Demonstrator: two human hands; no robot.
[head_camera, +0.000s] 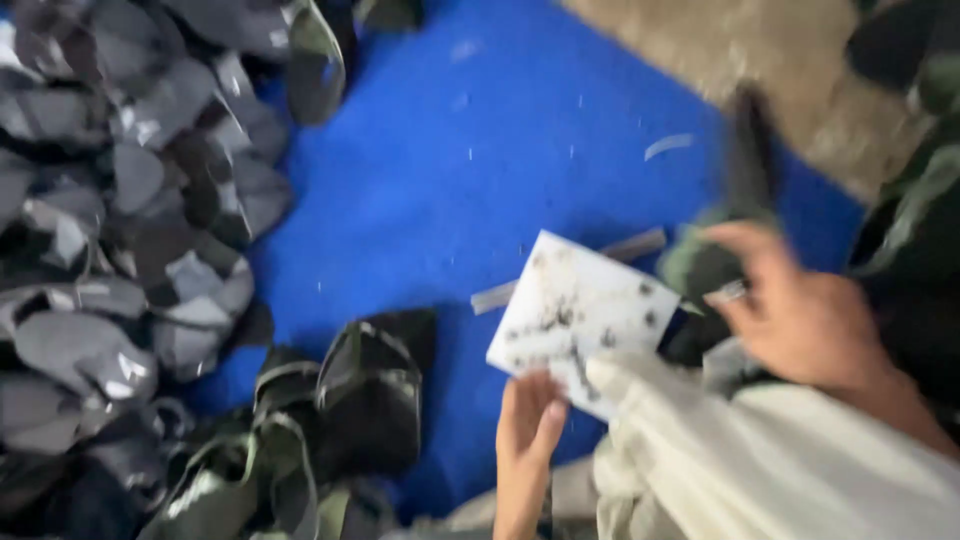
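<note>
The picture is blurred by motion. My right hand (795, 315), with a ring on one finger, is closed around a dark green and black sandal (745, 175) that sticks up and away from me. My left hand (525, 430) sits at the bottom centre, its fingertips resting on the near edge of a white square board (580, 305) smeared with dark marks. The board lies on a blue mat (470, 170), partly over my pale trouser leg (760, 460).
A large heap of grey and black sandal pieces (110, 230) fills the left side. More dark green-strapped sandals (340, 410) lie at the bottom left, and others (915, 200) at the right edge. Brown floor (760, 50) lies beyond the mat. A grey strip (635, 245) pokes out behind the board.
</note>
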